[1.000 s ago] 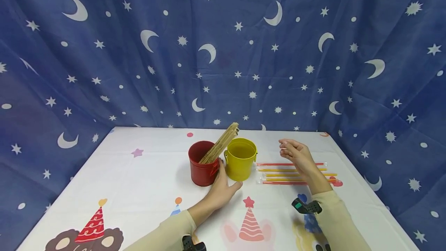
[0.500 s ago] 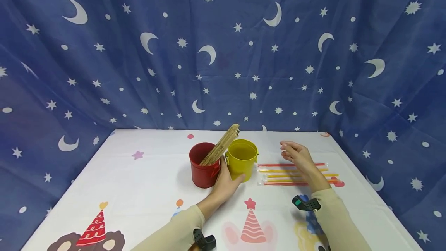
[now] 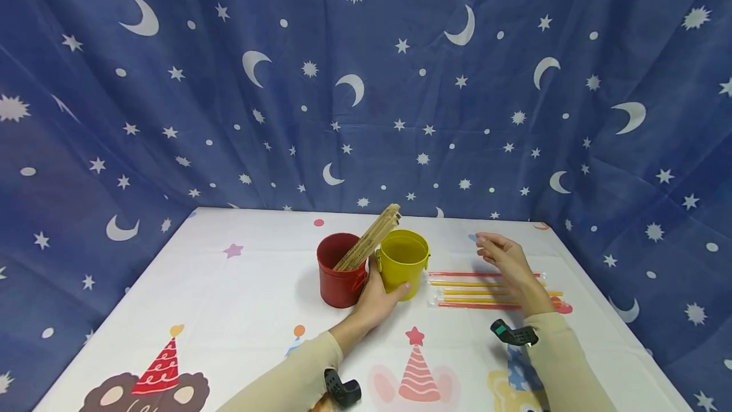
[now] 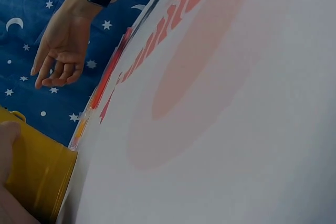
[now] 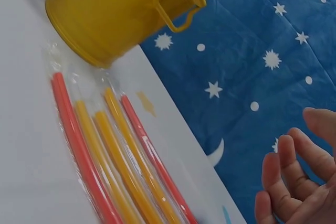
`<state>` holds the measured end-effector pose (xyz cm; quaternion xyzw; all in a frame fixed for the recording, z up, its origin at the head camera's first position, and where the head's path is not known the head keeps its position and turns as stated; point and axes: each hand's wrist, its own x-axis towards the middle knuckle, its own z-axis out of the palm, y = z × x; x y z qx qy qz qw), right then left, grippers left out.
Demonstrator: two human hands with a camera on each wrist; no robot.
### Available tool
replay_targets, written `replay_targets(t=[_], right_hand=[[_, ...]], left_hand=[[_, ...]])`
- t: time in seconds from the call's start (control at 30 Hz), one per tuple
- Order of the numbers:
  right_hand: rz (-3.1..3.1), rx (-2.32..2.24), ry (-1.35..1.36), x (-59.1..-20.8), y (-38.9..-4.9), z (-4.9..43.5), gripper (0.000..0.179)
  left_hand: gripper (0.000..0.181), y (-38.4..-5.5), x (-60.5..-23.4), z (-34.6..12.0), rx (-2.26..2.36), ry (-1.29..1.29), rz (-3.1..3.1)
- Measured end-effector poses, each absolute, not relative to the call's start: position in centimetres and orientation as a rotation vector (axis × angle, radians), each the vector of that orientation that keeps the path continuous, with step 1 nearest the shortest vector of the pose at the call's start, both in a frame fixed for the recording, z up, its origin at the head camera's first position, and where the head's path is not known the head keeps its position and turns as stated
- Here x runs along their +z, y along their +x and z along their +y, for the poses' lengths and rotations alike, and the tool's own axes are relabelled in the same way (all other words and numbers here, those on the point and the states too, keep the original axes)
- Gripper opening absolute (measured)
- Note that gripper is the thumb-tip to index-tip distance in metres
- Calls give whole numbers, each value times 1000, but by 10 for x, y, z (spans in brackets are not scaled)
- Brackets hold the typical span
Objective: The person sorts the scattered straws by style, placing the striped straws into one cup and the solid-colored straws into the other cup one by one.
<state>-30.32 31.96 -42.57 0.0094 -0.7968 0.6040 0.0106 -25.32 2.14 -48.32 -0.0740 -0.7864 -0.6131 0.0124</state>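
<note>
My left hand (image 3: pixel 374 297) holds the small yellow metal bucket (image 3: pixel 407 269) by its left side, thumb across the front, other fingers partly hidden between the buckets. A red bucket (image 3: pixel 337 286) stands just left of that hand, with a bundle of brown paper-wrapped sticks (image 3: pixel 370 240) leaning out to the right. My right hand (image 3: pixel 508 264) hovers above the table with loosely bent fingers and nothing in them. Below it lie several red and yellow straws (image 5: pixel 126 163) in clear wrappers, side by side. In the right wrist view the yellow bucket's side handle (image 5: pixel 184 24) shows.
A white tablecloth (image 3: pixel 257 285) printed with party-hat animals covers the table. Behind it and at both sides hangs a blue curtain (image 3: pixel 274 138) with moons and stars. The wrapped straws' left ends lie close to the yellow bucket's base.
My left hand has moved right from beside the red bucket, and its thumb now lies on the yellow bucket. My right hand has hardly moved. The head view has shifted slightly.
</note>
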Motion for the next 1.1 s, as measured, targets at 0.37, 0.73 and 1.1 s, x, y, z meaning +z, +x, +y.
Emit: replay_targets(t=[0.37, 0.73, 1.1], right_hand=[[-2684, 1569, 99, -428, -300, 328, 52], [-2842, 1429, 229, -446, -302, 331, 36], [-2899, 1323, 239, -463, -308, 327, 27]], left_hand=[[86, -254, -482, 17, -1969, -299, -2393], [86, -253, -485, 17, -1977, -310, -2403], [87, -255, -486, 16, -1994, -292, -2426]])
